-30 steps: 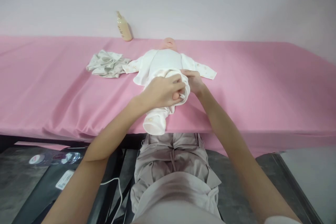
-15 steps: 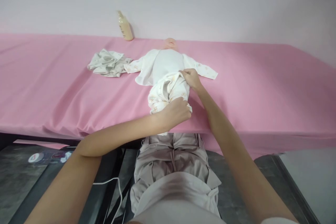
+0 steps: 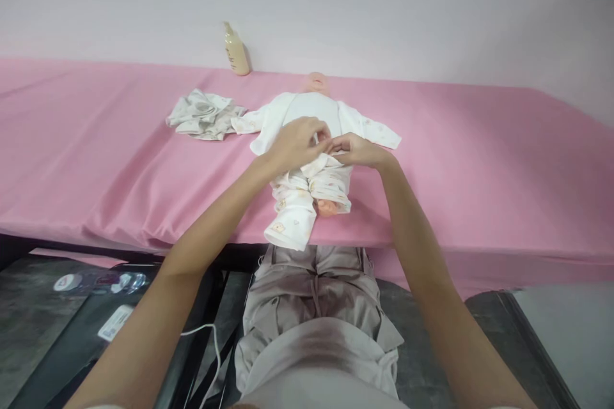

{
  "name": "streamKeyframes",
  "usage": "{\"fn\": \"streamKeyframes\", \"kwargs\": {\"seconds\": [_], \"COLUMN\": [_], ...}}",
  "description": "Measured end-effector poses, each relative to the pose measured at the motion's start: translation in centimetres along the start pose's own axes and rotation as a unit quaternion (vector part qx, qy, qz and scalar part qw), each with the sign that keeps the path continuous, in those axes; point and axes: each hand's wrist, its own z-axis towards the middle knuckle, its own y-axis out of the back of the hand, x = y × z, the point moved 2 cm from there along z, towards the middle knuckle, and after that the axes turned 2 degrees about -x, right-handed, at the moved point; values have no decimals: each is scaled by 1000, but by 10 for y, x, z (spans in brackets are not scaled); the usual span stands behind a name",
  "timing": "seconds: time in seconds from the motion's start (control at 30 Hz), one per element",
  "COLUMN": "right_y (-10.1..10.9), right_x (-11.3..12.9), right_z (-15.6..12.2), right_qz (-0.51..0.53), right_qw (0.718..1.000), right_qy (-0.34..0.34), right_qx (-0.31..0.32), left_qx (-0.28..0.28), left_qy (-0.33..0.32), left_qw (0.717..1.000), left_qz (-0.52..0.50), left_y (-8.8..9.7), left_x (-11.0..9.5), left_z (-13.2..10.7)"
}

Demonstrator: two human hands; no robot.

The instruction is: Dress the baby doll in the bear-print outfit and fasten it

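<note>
A baby doll [image 3: 317, 83] lies on its back in a white long-sleeved top [image 3: 307, 108] spread wide at the arms. White printed baby pants [image 3: 290, 220] are on its legs; one foot shows at the right cuff, while the left leg of the cloth hangs longer past the foot. My left hand [image 3: 300, 140] reaches across the doll's waist with curled fingers at the waistband. Meeting it from the right, my right hand [image 3: 359, 150] pinches the waistband with fingers and thumb. The fingertips of both hands come together there, partly covering the cloth.
Pink cloth [image 3: 480, 166] covers the table. A crumpled pale garment [image 3: 204, 115] lies left of the doll, and a cream pump bottle [image 3: 236, 51] stands by the wall. Below left, a plastic bottle [image 3: 98, 282] and a white cable [image 3: 215, 339] are beside a dark seat.
My left hand has moved up from the lower pant leg to the waist. The right hand has shifted slightly down and inward. The left pant leg and a foot are now uncovered.
</note>
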Motion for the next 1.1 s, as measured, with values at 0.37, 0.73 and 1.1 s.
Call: {"fn": "streamKeyframes", "kwargs": {"seconds": [0.37,0.73,1.1], "right_y": [4,-16,-1], "right_x": [-10,0,-8], "right_z": [6,12,3], "right_qz": [80,48,51], "right_qw": [987,991,995], "right_qy": [-3,-26,-89], "right_qx": [-141,-120,-16], "left_qx": [114,66,228], "left_qy": [193,249,341], "left_qw": [886,824,795], "left_qz": [-406,-504,-447], "left_y": [-9,-11,7], "left_x": [55,65,105], "left_z": [-7,-15,-30]}}
